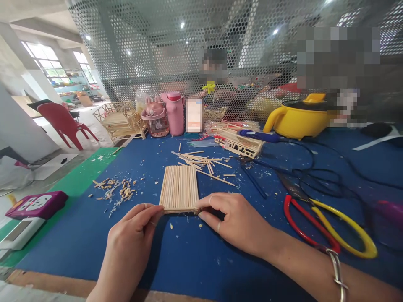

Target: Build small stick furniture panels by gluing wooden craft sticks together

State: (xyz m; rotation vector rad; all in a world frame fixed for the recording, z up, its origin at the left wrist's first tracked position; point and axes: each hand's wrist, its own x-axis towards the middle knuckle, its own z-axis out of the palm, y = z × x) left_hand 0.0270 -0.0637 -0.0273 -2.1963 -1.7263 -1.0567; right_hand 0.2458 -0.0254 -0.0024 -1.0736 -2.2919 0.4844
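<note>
Stick panel (179, 187): left hand (134, 233) and right hand (231, 222) pinch its near corners; open tabletop (179, 262) lies nearer.

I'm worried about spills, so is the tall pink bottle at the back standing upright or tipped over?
Upright: the pink bottle has its base down at the blue tabletop and its reddish lid on top.

Pale wooden-stick panel (179, 187), squarish, closely ribbed, held at both near corners
</note>
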